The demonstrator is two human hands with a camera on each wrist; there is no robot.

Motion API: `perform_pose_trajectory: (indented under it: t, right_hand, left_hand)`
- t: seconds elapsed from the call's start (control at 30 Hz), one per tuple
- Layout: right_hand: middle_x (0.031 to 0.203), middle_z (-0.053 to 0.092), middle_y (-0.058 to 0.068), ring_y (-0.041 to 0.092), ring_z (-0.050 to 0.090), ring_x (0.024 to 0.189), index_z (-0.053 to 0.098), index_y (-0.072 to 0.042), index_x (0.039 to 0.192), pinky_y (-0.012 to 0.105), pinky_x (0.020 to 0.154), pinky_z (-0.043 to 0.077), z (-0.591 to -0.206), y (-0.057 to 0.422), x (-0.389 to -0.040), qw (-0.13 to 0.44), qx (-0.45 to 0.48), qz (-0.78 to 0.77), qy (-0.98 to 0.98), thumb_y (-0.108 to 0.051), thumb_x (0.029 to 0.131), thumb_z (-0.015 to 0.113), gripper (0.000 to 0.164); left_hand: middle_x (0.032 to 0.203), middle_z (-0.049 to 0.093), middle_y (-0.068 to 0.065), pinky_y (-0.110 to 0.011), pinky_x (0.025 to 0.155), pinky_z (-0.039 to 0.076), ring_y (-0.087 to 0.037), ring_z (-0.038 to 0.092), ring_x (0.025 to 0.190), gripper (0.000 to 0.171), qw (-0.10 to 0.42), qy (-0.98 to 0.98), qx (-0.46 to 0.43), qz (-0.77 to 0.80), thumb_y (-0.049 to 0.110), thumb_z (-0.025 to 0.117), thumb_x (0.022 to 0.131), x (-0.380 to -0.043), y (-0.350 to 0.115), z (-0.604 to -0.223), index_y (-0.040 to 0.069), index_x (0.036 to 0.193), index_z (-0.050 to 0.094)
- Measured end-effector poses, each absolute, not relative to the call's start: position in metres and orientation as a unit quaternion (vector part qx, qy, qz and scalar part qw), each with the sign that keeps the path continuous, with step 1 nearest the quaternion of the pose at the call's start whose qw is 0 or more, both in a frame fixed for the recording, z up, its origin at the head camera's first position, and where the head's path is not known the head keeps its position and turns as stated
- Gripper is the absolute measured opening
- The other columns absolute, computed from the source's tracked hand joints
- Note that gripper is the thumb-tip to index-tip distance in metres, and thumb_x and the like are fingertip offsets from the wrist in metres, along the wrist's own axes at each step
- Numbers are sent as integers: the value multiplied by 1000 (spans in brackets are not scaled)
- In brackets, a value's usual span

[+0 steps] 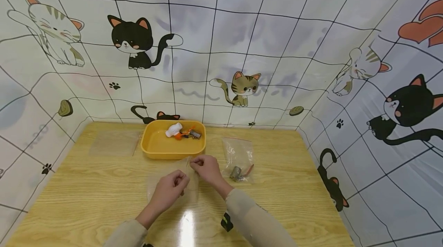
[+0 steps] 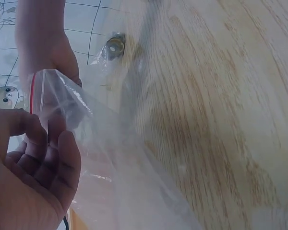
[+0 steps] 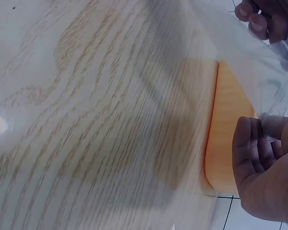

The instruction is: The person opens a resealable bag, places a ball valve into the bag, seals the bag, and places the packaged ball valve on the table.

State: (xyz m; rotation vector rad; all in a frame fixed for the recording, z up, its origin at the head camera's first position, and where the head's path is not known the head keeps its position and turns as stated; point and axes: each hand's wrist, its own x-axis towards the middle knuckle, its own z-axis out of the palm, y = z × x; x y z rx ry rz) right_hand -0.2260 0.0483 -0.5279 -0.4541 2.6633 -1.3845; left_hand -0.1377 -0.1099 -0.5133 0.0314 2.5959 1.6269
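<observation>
A clear zip-seal plastic bag [image 1: 192, 189] hangs between both hands over the table, just in front of the yellow tray [image 1: 157, 154]. My left hand [image 1: 169, 187] pinches the bag near its top edge. On the other side, my right hand [image 1: 209, 169] pinches the top edge between thumb and fingers. A red line runs along the mouth of the bag [image 2: 120, 158] in the left wrist view. No item shows inside it. In the right wrist view the bag [image 3: 257, 62] stretches from one hand to the other.
In the tray lie a white piece [image 1: 174, 129], an orange piece [image 1: 178, 136] and a grey metal piece [image 1: 195, 134]. Right of it is another clear bag [image 1: 238, 151] holding a metal cylinder [image 1: 236, 173] and a reddish strip. A flat clear bag [image 1: 114, 143] lies at left.
</observation>
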Motion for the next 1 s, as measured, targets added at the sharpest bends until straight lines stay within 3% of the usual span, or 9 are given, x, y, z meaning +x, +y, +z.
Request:
perform_pose_trajectory:
  t: [0.13,0.3,0.47,0.67,0.83,1.0]
  right_hand:
    - [68,70,7,3,53,49,74,-14,88,20,48,42,-526,48,-225,59,-154,-466,869,-28,94,65,18]
    - [69,69,12,5,54,48,74,-13,88,21,45,41,-523,49,-223,68,-155,-473,865,-28,94,65,18]
    - [69,69,9,9,58,50,75,-11,91,21,45,44,-521,46,-221,74,-161,-481,858,-25,93,67,16]
    - [74,71,6,10,61,53,74,-9,94,21,46,46,-521,45,-221,70,-181,-472,860,-20,92,68,14]
    - [87,72,3,5,61,65,74,-10,95,21,58,50,-520,48,-220,80,-179,-453,870,-18,91,68,10]
    - [87,72,5,5,60,65,74,-6,97,20,58,50,-524,52,-223,94,-176,-440,875,-15,90,69,12]
  left_hand:
    - [67,61,-1,-22,51,41,-8,51,54,15,2,870,6,493,25,64,94,-139,-108,-513,15,83,66]
    - [67,53,5,-21,51,36,-7,44,56,18,-42,898,-3,437,15,66,86,-141,-108,-511,18,72,55]
    - [69,56,2,-23,48,34,-7,46,55,13,-41,914,-9,403,11,64,82,-146,-106,-510,14,84,52]
    - [72,61,3,-25,47,36,-8,47,52,30,-68,930,-14,361,16,64,88,-152,-105,-509,9,115,54]
    - [57,50,4,-26,40,30,-10,39,43,23,-96,949,-27,297,12,61,86,-153,-110,-501,11,108,63]
    - [53,46,3,-26,40,29,-12,37,42,18,-97,951,-36,291,11,61,83,-154,-115,-496,12,101,66]
